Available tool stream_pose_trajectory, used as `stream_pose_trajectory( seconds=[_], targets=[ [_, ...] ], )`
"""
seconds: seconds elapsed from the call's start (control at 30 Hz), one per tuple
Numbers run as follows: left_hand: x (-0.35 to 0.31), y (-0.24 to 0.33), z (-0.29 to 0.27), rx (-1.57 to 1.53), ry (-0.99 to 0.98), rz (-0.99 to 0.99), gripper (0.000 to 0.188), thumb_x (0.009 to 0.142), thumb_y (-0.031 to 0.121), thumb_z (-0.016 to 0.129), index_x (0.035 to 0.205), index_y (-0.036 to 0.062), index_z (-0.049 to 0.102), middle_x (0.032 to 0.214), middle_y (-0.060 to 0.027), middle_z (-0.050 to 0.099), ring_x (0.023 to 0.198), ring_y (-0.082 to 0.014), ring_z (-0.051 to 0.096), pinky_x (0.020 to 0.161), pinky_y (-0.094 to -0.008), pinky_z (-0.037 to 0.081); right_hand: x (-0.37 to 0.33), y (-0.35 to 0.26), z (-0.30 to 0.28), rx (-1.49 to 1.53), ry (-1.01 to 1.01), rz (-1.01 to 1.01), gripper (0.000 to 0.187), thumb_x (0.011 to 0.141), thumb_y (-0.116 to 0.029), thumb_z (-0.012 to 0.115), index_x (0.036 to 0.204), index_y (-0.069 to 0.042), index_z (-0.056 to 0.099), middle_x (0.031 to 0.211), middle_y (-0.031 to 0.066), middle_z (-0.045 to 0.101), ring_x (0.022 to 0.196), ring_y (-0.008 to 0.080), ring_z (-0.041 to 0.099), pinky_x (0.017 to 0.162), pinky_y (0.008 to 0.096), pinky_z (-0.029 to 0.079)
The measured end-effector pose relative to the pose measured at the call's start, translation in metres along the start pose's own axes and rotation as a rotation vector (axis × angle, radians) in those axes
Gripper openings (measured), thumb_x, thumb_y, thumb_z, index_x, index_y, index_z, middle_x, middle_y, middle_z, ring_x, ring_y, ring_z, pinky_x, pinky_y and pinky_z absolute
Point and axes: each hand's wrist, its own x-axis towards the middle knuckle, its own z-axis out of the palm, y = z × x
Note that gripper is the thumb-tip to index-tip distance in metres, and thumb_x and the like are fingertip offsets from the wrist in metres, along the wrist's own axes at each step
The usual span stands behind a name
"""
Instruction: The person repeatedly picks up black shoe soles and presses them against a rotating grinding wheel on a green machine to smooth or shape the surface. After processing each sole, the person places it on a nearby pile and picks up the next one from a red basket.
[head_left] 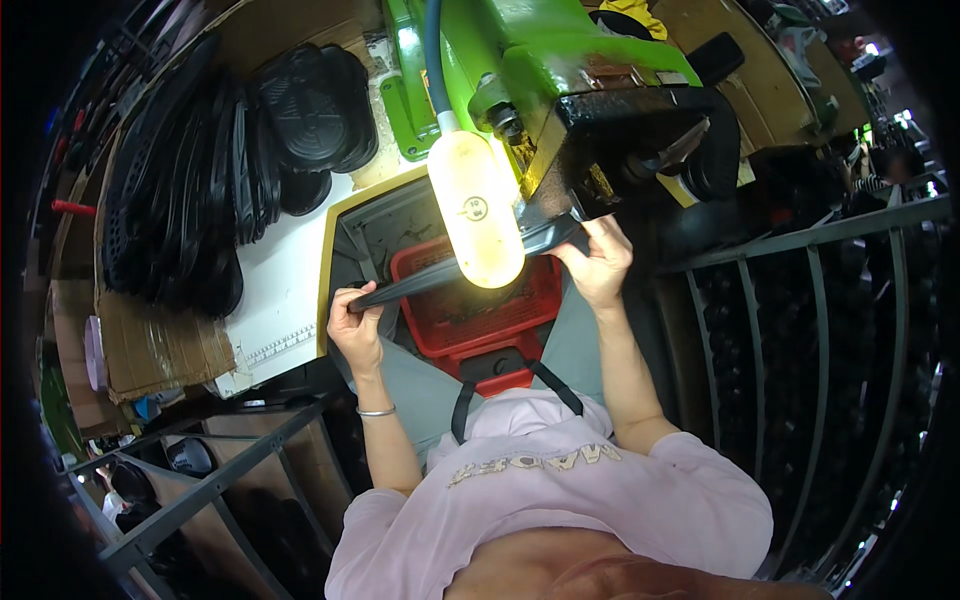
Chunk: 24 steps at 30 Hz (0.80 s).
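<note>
**One black strip (425,279) in both hands, apparently mid-job**

On my feed, the fingers of the left hand (355,322) pinch the strip's left end; those of the right hand (602,262) pinch its other end, close below the head of a green machine (545,45). I cannot tell whether it touches there. A lit lamp (475,205) hides its middle; a red basket (425,337) sits below.

I judge this piece partway through, not yet released; whether the black soles (205,180) bunched at left are finished or waiting, I can't say. They stand against cardboard (160,355) beside the white counter (290,260). Metal rails (820,237) flank both sides of a dim, crowded workshop.
</note>
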Motion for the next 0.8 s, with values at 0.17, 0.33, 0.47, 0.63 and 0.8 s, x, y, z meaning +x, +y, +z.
stream_pose_trajectory(
  seconds=[0.17, 0.33, 0.47, 0.63, 0.8],
  targets=[
    [0.009, 0.017, 0.006, 0.381, -0.067, 0.186, 0.032, 0.07, 0.004, 0.084, 0.09, 0.0043, 0.059, 0.089, -0.0063, 0.06, 0.087, -0.0211, 0.062, 0.102, -0.0468, 0.046, 0.002, -0.002, 0.004, -0.035, 0.012, -0.065, 0.052, 0.058, 0.002, 0.086, 0.108, 0.0, 0.07, 0.108, 0.0173, 0.068, 0.095, 0.0283, 0.068, 0.083, 0.0351, 0.054],
    [0.009, 0.074, 0.101, 0.87, -0.195, 0.446, 0.046, 0.065, 0.027, 0.086, 0.098, 0.0039, 0.065, 0.09, -0.0097, 0.065, 0.089, -0.0325, 0.06, 0.085, -0.0443, 0.045, 0.003, -0.015, 0.009, -0.196, -0.059, -0.199, 0.05, 0.057, 0.006, 0.082, 0.105, 0.0, 0.07, 0.105, 0.016, 0.069, 0.092, 0.0297, 0.068, 0.081, 0.0358, 0.055],
    [0.012, 0.04, 0.13, 0.676, -0.175, 0.445, 0.034, 0.068, 0.01, 0.077, 0.099, 0.0, 0.065, 0.087, -0.0143, 0.064, 0.082, -0.0329, 0.06, 0.078, -0.0426, 0.045, 0.005, -0.017, 0.017, -0.21, -0.094, -0.241, 0.045, 0.058, 0.006, 0.08, 0.101, 0.001, 0.07, 0.101, 0.015, 0.07, 0.091, 0.0304, 0.068, 0.08, 0.0362, 0.055],
    [0.005, -0.009, 0.132, 0.38, -0.104, 0.279, 0.035, 0.071, 0.003, 0.085, 0.098, 0.0012, 0.063, 0.093, -0.0088, 0.064, 0.089, -0.0195, 0.062, 0.084, -0.0313, 0.05, -0.007, 0.009, 0.024, 0.095, -0.082, 0.064, 0.041, 0.068, -0.004, 0.083, 0.107, 0.0, 0.069, 0.103, 0.0146, 0.071, 0.093, 0.0258, 0.068, 0.08, 0.0336, 0.054],
    [-0.017, -0.041, 0.154, -0.065, -0.031, 0.019, 0.039, 0.079, 0.003, 0.081, 0.11, -0.0005, 0.058, 0.103, -0.0069, 0.064, 0.098, -0.0168, 0.062, 0.091, -0.0311, 0.049, -0.047, 0.079, 0.043, 0.493, -0.15, 0.651, 0.042, 0.081, -0.004, 0.073, 0.122, 0.0, 0.064, 0.121, 0.0115, 0.067, 0.107, 0.0202, 0.064, 0.09, 0.03, 0.051]
  ],
)
